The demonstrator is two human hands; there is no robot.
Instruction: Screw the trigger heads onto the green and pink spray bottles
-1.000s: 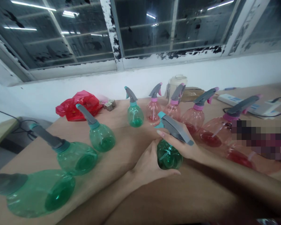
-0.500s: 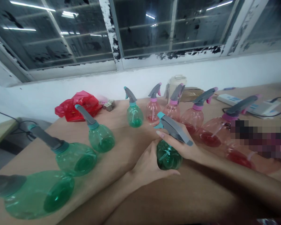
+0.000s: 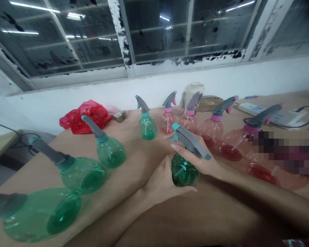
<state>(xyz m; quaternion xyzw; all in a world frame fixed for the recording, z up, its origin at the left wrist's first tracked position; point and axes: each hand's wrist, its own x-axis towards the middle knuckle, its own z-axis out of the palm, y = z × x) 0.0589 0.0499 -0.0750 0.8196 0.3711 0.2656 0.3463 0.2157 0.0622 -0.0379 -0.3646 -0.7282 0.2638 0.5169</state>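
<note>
A green spray bottle (image 3: 185,171) with a grey and teal trigger head stands upright between my hands. My left hand (image 3: 161,180) is curled around the lower body, its thumb along the near side. My right hand (image 3: 195,154) closes round the neck just under the spray head, fingers by the teal trigger. Left of my hands, on the table, stand several other green spray bottles, the closest being one (image 3: 110,152) with its head leaning left. To the right and behind are several pink spray bottles, among them one (image 3: 212,128) near my right hand.
A red plastic bag (image 3: 86,116) lies at the back left beside a small grey block (image 3: 119,116). Behind the pink bottles are a whitish container (image 3: 194,91) and a brown package (image 3: 211,103). White power strips (image 3: 257,109) with a black cable lie at the right.
Both hands keep the same grip on the green spray bottle. The whole view has shifted very slightly; nothing else visibly moved.
</note>
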